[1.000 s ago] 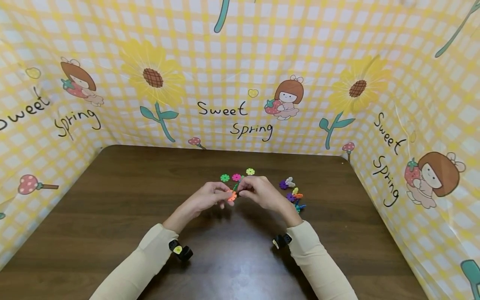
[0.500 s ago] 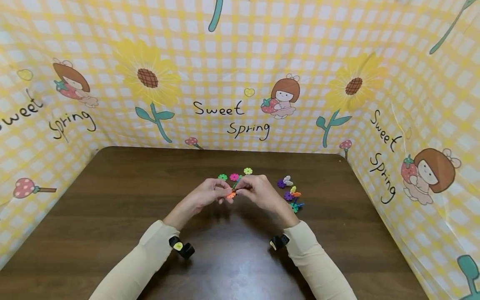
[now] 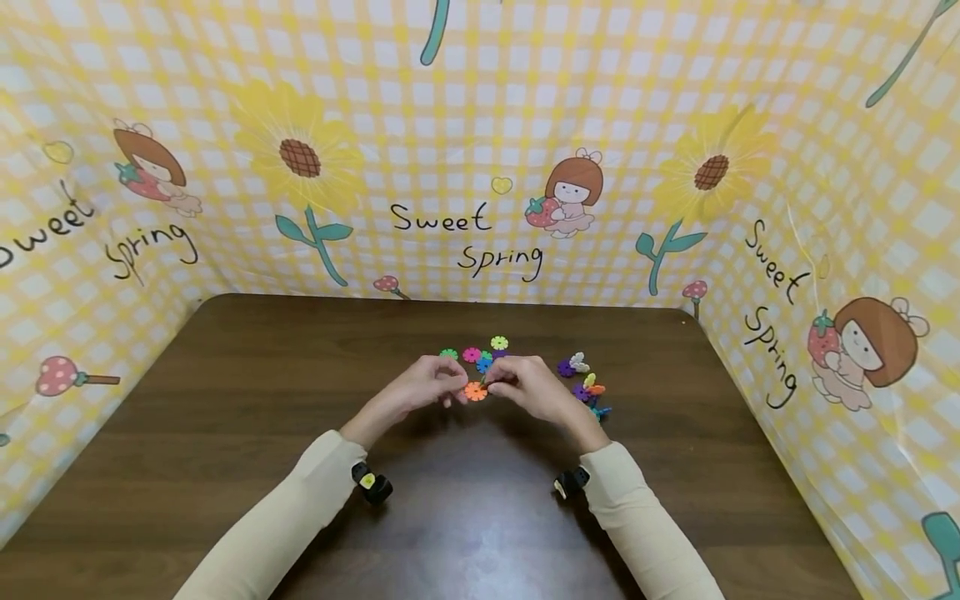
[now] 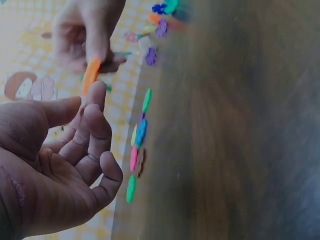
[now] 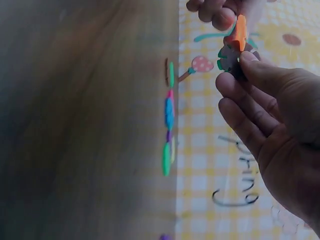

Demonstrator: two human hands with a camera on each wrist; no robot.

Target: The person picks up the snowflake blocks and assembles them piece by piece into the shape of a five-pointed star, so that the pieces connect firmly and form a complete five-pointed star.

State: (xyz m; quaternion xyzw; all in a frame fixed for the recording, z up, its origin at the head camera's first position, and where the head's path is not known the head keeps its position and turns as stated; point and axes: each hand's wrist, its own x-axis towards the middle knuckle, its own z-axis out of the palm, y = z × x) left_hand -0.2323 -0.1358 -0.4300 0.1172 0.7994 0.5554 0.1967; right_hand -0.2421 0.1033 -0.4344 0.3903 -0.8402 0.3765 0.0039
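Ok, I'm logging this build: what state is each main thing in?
Orange disc: held above table
Dark disc: pinched by right hand
Left hand: near orange disc, contact unclear
Pink disc: lying flat
Lime disc: lying flat
Blue disc: on table
Purple-white cluster: seemingly assembled
Purple-orange cluster: seemingly assembled
Teal-blue cluster: partly hidden

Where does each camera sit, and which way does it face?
Head: worn on the head, looking forward and down at the table; left hand, right hand and sleeves show.
Left wrist: worn there, facing the left hand; right hand beyond.
Right wrist: worn there, facing the right hand; left hand beyond.
Both wrist views share the orange disc.
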